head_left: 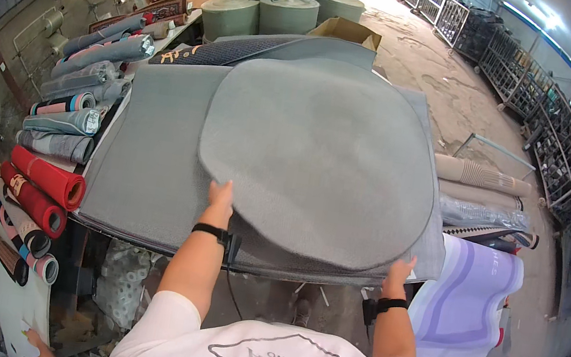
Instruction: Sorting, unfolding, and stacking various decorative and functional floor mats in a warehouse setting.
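Observation:
A large grey rounded mat [318, 154], plain side up, lies over a stack of grey mats [154, 123] on the table. My left hand [221, 197] is closed on its near left edge, the thumb side on top and the other fingers partly hidden. At the near right edge my right hand [400, 269] pinches the same mat, fingertips partly hidden beneath it. Dark bands circle both my wrists. Behind the rounded mat a dark patterned mat [204, 52] with an orange marking shows its face.
Rolled mats [98, 54] line the left side, with red rolls [48, 178] nearer me. On the right sit beige rolls [483, 176] and a hanging lilac mat [470, 296]. Big green-grey rolls [286, 14] and a cardboard box [346, 32] stand behind. Another person's hand [33, 339] shows lower left.

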